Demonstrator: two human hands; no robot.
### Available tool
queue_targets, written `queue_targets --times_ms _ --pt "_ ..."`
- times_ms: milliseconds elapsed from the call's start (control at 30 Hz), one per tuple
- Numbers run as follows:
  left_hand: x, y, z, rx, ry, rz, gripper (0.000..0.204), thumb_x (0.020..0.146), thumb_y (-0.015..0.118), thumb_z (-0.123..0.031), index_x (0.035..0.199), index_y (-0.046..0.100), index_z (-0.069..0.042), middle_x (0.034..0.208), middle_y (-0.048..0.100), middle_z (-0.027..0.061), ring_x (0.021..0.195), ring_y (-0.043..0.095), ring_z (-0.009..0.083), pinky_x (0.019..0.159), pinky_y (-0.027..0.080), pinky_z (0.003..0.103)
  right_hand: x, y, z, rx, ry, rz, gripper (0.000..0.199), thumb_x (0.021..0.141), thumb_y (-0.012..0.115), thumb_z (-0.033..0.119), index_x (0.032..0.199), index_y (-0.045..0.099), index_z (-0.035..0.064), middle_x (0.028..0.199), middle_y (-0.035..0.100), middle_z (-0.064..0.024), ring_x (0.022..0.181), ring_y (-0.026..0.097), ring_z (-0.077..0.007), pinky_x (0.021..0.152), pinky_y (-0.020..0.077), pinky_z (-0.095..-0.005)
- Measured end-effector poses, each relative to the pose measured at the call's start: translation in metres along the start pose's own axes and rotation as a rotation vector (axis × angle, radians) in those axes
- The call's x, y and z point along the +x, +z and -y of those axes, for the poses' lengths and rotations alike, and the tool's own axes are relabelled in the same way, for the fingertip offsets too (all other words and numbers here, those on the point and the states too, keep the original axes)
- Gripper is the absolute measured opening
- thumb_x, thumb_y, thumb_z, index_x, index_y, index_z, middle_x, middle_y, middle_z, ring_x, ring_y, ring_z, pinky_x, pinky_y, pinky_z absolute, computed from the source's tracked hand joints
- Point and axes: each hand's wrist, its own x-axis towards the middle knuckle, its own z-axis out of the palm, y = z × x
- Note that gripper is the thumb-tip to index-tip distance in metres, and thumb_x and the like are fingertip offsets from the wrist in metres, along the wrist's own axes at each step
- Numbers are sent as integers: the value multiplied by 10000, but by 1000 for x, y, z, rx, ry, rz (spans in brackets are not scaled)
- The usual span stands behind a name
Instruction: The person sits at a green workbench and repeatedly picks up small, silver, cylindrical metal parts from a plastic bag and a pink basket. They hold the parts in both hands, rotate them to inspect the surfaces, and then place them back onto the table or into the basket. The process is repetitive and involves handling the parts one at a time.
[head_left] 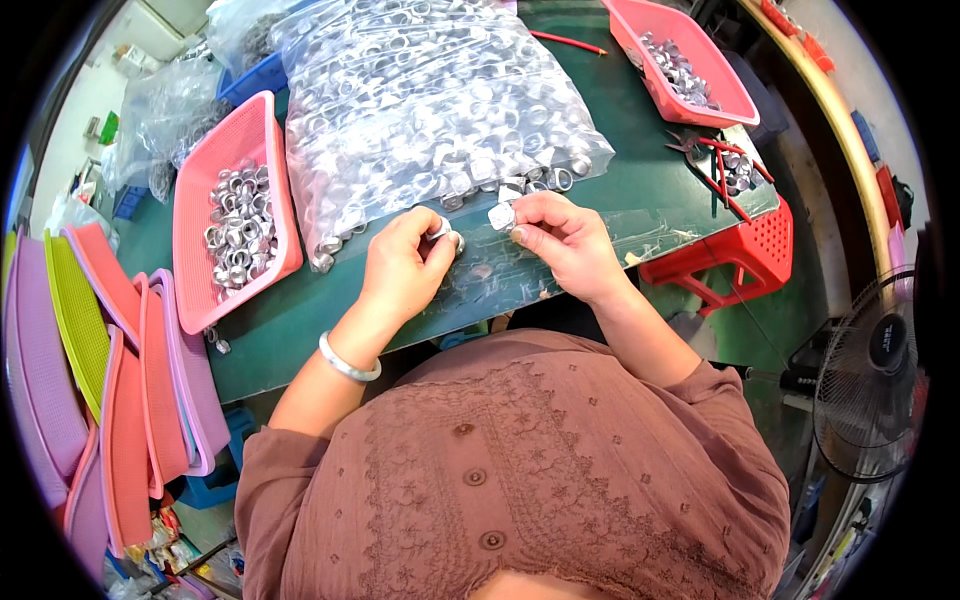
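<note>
Over the near part of the green table [480,290], my left hand [400,265] is closed, with silvery metal rings [459,243] showing at its thumb and fingertips. A short gap away, my right hand [572,245] pinches a silvery ring with a broad, squarish face [502,217] between thumb and forefinger. Just beyond both hands lies a large clear plastic bag [440,120], full of similar rings. Several loose rings [560,179] sit along its near edge. How many rings the left hand holds is hidden by its fingers.
Left of the bag stands a pink basket [284,210] of rings; another pink basket [738,112] is at the far right. Red-handled pliers [722,165] lie by the right corner, above a red stool [772,245]. Stacked baskets [40,370] stand left, a fan [870,375] right.
</note>
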Motion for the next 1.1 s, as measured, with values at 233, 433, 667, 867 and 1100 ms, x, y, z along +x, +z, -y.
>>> queue_targets --times_ms 233,433,667,867,1100 --pt "-10 -7 18 -177 -76 9 64 803 574 -3 854 535 -9 748 495 -11 636 447 43 569 388 196 1 10 3 104 63 47 70 805 581 -42 873 591 -32 950 547 -38 824 525 -97 724 443 -234" --pt "-18 -12 18 -701 -148 67 148 828 543 22 969 557 -18 934 580 34 812 543 94 726 443 223 3 7 7 91 42 -3 88 805 587 -34 888 605 -13 940 571 -21 827 530 -85 729 442 -225" --pt "-28 -20 4 -993 -230 105 163 847 559 -25 1011 559 -26 1015 601 89 876 583 148 763 477 263 52 -82 45 -473 -230 -507 90 822 605 51 888 634 -3 766 586 21 691 503 -47 637 417 -189" --pt "-32 -24 -2 -1040 -291 121 137 865 555 -75 994 564 -30 963 613 84 823 589 136 729 478 251 82 -183 55 -1043 -199 -756 229 791 624 165 952 640 4 836 649 -121 732 605 -193 693 469 -297" --pt "-38 -29 12 -1119 -518 164 177 900 519 -194 979 580 -48 877 630 76 752 603 137 651 482 234 55 -71 37 -895 -351 -278 158 811 581 68 954 614 12 867 627 -126 753 611 -173 668 479 -274"
